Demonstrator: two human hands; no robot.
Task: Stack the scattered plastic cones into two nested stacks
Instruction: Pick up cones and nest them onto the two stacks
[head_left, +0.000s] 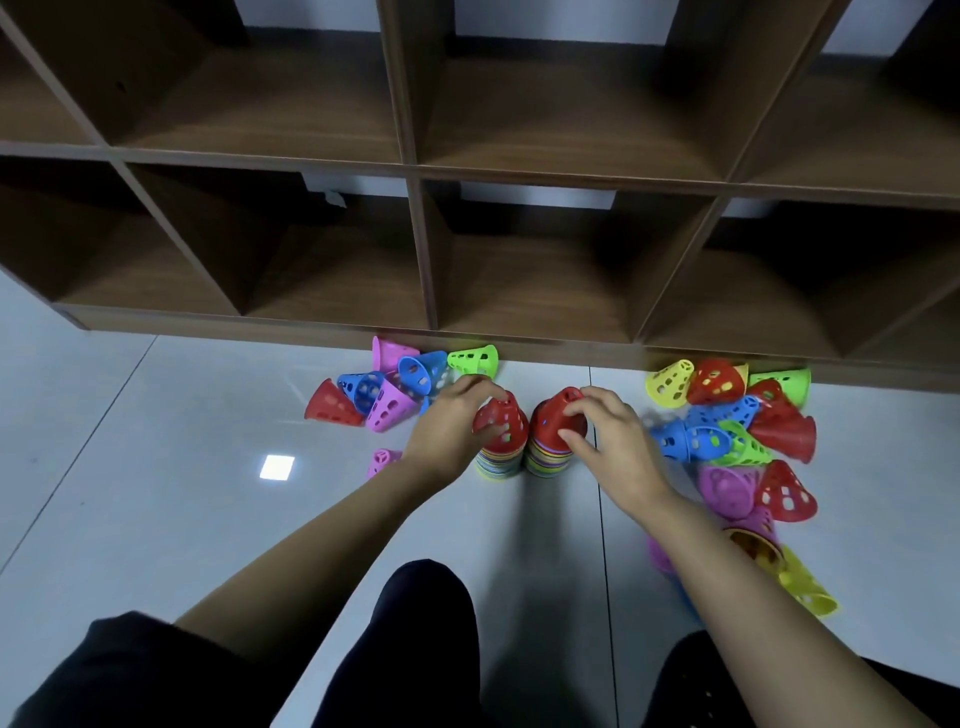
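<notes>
On the floor (182, 467) before the shelf (415, 166), each hand grasps a red cone seated tip-up on its own pile. The left hand (457, 423) curls round the left cone (506, 426), and the right hand (608, 439) pinches the right cone (556, 413). Beneath them the left stack (497, 464) and right stack (545, 462) stand upright, side by side and seemingly touching. Further out, loose cones lie tipped over, their axes roughly level and pointing all ways. A small cluster (387, 410) lies up-left, nearer the left hand. A bigger heap (784, 428) lies to the right, nearer the right hand. Each will likely need turning tip-up before it nests.
</notes>
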